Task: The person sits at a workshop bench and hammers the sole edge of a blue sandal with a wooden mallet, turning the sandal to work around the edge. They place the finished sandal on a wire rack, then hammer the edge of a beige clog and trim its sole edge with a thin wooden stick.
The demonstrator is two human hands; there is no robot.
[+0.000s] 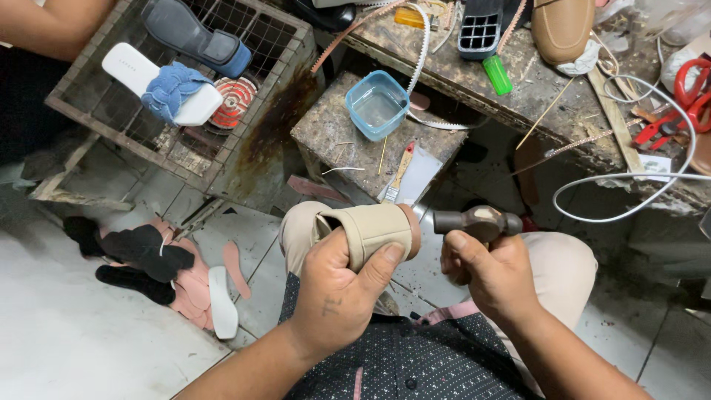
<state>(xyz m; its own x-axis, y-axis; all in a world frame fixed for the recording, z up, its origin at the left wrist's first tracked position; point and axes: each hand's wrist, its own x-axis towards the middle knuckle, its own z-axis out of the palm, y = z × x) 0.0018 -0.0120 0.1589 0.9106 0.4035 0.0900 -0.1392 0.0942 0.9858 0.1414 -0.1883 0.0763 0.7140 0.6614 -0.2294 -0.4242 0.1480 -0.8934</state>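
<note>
The left hand [337, 285] grips a beige fabric shoe upper with a brown sole edge [368, 230], held over the person's lap. Its fingers are clamped around the shoe, with the thumb pressing on the beige side and the brown edge turned toward the right. The right hand [485, 270] holds a small hammer with a dark, worn metal head [478, 222]; its fingers are wrapped tight around the handle, close under the head. The hammer head is just beside the brown sole edge, and I cannot tell if it touches it or stays a little apart.

I judge that the step in hand is tapping the sole edge so the upper and the sole sit firmly together. The next move seems to call for short, controlled blows on the brown rim, while the left hand keeps the shoe steady and its thumb stays away from the place of the blow.

In front of the knees stands a small rough block with a light blue square plastic tub [378, 104] and a flat brush with a pale handle [396, 178] on it. Behind it, the cluttered tabletop [474, 89] carries a tan shoe [561, 28] and red scissors [685, 96]. To the left, a rusty wire cage [285, 55] bears a white sandal with a blue woven strap [167, 85].
</note>
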